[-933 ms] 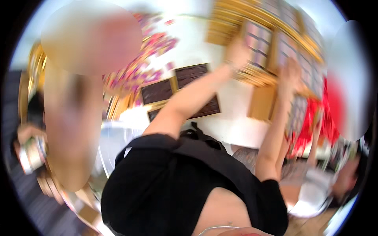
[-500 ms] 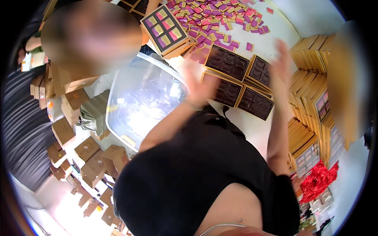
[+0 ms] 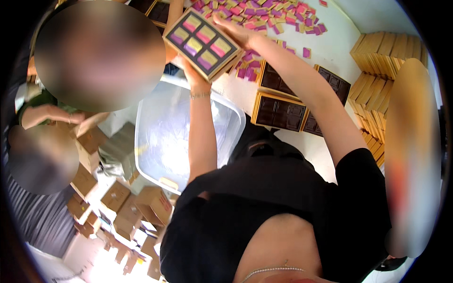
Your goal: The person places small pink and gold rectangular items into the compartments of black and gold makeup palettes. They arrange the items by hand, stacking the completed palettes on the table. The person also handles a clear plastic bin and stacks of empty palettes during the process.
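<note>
Both my arms reach to the far side of the table, to a small stack of flat boxes (image 3: pixel 200 45). Its top box has a dark insert with six small pink, purple and yellow packets in it. My left hand (image 3: pixel 196 75) is closed on the stack's near edge, its fingers partly hidden beneath. At the far right edge, my right hand (image 3: pixel 236 33) wraps around the same stack. Under my right forearm lie dark brown trays with moulded compartments (image 3: pixel 279 112), set in tan boxes and partly covered by the arm.
Loose pink, purple and gold packets (image 3: pixel 264 12) are heaped at the table's back. Left of my body stands a clear plastic bin (image 3: pixel 163 141). Tan boxes (image 3: pixel 373 89) are stacked at the right, cardboard cartons (image 3: pixel 127 217) at lower left. A co-worker's arm (image 3: pixel 49 114) shows at left.
My hands have moved from above the dark trays to the stack of packet boxes and taken hold of it. The right arm has swung left and far across the table.
</note>
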Demonstrator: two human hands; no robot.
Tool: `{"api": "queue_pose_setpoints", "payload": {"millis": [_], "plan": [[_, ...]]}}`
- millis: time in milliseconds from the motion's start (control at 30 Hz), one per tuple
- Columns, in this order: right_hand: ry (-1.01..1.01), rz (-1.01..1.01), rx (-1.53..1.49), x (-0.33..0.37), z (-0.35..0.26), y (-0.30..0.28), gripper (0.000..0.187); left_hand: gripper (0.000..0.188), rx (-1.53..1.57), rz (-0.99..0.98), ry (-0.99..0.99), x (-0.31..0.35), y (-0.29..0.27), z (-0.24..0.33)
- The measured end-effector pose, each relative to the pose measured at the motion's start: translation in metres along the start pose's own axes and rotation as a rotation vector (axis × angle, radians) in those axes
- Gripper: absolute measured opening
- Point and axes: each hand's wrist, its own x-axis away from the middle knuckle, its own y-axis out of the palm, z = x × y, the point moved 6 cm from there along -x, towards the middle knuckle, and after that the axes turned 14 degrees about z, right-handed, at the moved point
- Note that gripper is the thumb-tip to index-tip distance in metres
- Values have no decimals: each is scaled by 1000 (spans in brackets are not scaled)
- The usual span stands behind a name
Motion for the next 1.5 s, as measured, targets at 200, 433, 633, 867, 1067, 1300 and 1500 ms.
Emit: {"api": "queue_pose_setpoints", "payload": {"millis": [200, 433, 633, 867, 1067, 1300, 1500], "plan": [[-122, 254, -108, -26, 33, -22, 90, 96, 74, -160, -46, -10, 7, -15], [-229, 390, -141, 22, 2, -24, 89, 84, -138, -233, -30, 18, 46, 18], [-337, 537, -170, 148, -43, -74, 89, 69, -202, -447, -131, 100, 165, 24], [-431, 815, -245, 302, -81, -211, 88, 59, -216, -941, -309, 153, 345, -110], [-488, 1112, -428, 354, -49, -294, 87, 67, -346, -868, -513, 139, 394, -228], [-357, 1068, -616, 323, 22, -330, 96, 74, -545, -748, -608, 97, 360, -295], [-281, 1170, -516, 304, 36, -340, 97, 75, -553, -587, -648, 63, 336, -321]]}}
